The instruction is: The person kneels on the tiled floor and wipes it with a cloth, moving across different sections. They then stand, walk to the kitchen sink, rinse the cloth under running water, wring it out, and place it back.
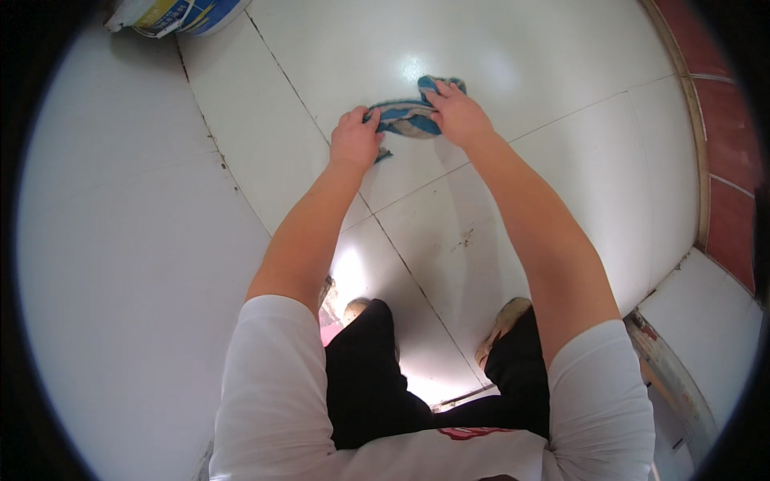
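Note:
A blue and grey striped cloth (412, 117) lies bunched on the pale tiled floor (541, 54), stretched between my two hands. My left hand (356, 139) grips its left end, and a loose corner pokes out beneath the wrist. At the other end, my right hand (460, 114) holds the cloth, fingers pressed over a raised fold. Both arms reach forward and down. The parts of the cloth under my palms are hidden.
A blue and yellow plastic bucket (192, 15) with writing stands at the upper left, by a white wall (120, 240). Reddish tiles (728, 138) border the right side behind a tan edging strip (695, 120). Dirt specks (464, 236) mark the floor ahead of my shoes (502, 327).

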Demonstrator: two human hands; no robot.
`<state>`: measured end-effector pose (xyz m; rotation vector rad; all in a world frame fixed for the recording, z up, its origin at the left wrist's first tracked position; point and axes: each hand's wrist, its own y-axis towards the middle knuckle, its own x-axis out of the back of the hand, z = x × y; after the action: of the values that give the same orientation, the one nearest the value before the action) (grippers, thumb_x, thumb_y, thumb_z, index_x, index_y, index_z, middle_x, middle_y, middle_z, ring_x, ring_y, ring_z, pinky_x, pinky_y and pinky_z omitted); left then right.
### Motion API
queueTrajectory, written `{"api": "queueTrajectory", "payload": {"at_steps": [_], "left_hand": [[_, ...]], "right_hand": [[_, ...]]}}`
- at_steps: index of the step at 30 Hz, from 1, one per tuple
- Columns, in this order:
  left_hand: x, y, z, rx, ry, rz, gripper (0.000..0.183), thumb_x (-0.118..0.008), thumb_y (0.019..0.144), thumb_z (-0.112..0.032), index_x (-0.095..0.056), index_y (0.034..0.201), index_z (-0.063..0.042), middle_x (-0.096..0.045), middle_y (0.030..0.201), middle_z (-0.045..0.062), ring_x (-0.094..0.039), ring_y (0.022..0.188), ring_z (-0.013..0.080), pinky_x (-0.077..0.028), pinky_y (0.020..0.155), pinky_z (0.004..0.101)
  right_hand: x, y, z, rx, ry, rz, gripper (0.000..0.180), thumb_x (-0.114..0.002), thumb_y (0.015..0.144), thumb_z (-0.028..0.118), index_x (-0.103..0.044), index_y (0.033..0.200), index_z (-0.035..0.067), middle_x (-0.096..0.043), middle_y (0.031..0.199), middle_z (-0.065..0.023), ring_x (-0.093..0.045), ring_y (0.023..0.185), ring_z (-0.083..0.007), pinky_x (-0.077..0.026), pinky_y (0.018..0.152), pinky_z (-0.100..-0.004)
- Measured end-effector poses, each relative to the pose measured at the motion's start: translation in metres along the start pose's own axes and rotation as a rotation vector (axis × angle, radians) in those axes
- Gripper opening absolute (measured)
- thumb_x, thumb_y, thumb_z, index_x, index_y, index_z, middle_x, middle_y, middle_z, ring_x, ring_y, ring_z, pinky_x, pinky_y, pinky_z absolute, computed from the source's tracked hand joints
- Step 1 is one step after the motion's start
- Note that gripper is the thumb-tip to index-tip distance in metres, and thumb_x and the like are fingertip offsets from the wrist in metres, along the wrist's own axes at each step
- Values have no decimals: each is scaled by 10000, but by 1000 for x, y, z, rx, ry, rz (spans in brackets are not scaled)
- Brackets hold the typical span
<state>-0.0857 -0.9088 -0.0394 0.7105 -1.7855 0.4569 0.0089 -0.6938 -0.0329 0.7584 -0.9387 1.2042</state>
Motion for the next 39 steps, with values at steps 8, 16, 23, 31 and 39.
{"api": "queueTrajectory", "payload": {"at_steps": [8, 16, 23, 31, 39], "left_hand": [[-16, -121, -27, -123, -84, 433, 445, -594, 826, -101, -526, 1252, 10, -529, 1031, 150, -533, 928, 321, -494, 750, 417], [-7, -62, -22, -152, 253, 251, 484, -553, 802, -127, -529, 1257, 37, -546, 1059, 96, -538, 961, 244, -494, 744, 373], [3, -6, 28, 124, 360, 176, 325, -534, 844, -111, -593, 1132, 27, -554, 1054, 109, -551, 975, 273, -520, 771, 379], [13, -145, -14, 768, 3, 489, 289, -553, 856, -182, -533, 1062, 19, -613, 1048, 255, -616, 966, 429, -500, 851, 479], [-19, -249, -99, 570, -95, 943, 316, -541, 846, -121, -543, 1098, 69, -566, 1082, 259, -614, 974, 385, -531, 825, 422]], "right_hand": [[-32, -122, 24, 328, -374, 356, 485, -485, 874, 113, -475, 1344, -7, -456, 1406, -170, -397, 1318, -368, -309, 1111, -434], [-22, -72, 40, 310, -239, 235, 461, -478, 887, 112, -490, 1338, 14, -457, 1423, -133, -383, 1341, -328, -231, 1140, -481], [-43, 13, 65, 199, -224, 269, 525, -509, 879, 116, -445, 1400, 127, -416, 1469, -91, -360, 1370, -303, -272, 1127, -467], [-68, -96, 108, 426, -97, 348, 526, -493, 866, 146, -460, 1384, 58, -418, 1456, -140, -357, 1359, -346, -243, 1137, -469], [-44, -229, 72, 760, -122, 446, 425, -541, 825, 214, -608, 1202, 29, -527, 1325, -129, -399, 1309, -328, -230, 1140, -456]]}}
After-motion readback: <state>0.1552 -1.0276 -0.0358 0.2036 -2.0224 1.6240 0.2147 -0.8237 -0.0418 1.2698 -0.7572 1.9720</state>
